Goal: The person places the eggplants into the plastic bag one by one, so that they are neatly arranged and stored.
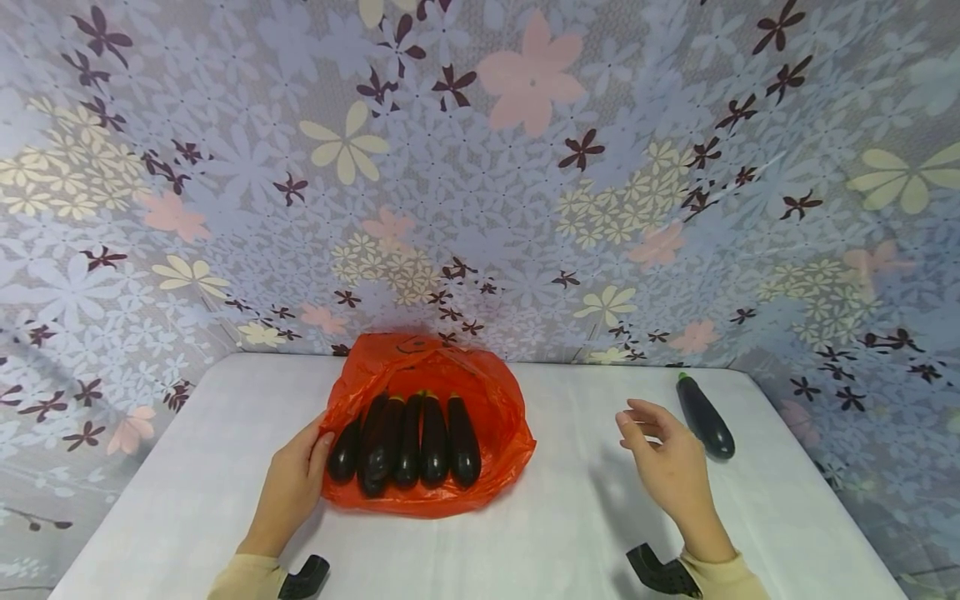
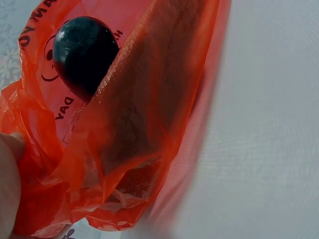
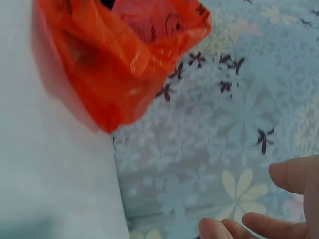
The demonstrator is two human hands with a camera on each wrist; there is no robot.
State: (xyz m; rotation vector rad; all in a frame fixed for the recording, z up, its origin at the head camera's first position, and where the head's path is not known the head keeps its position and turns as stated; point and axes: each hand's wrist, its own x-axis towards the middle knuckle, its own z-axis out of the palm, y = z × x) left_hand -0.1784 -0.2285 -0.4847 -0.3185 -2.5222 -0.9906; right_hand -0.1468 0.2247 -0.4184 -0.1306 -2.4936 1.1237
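A red plastic bag point(image 1: 495, 492) lies on the white table with its mouth spread, and several dark eggplants point(image 1: 433, 442) rest side by side in it. My left hand point(image 1: 295, 475) grips the bag's left edge, thumb on the near side of the film; the left wrist view shows the thumb point(image 2: 9, 169) against crumpled plastic, other fingers hidden. One eggplant's rounded end point(image 2: 85, 55) shows inside the bag there. To the right, my right hand point(image 1: 669, 462) hovers over the table with loosely bent fingers and holds nothing. Just beyond it lies a single eggplant point(image 1: 705, 417) with a green stem tip.
The white table point(image 1: 555, 533) ends at a back edge against flower-patterned wallpaper or cloth point(image 1: 480, 208), which also rises at both sides. Between the bag and my right hand is a stretch of white tabletop. Dark straps point(image 1: 663, 571) sit at both wrists.
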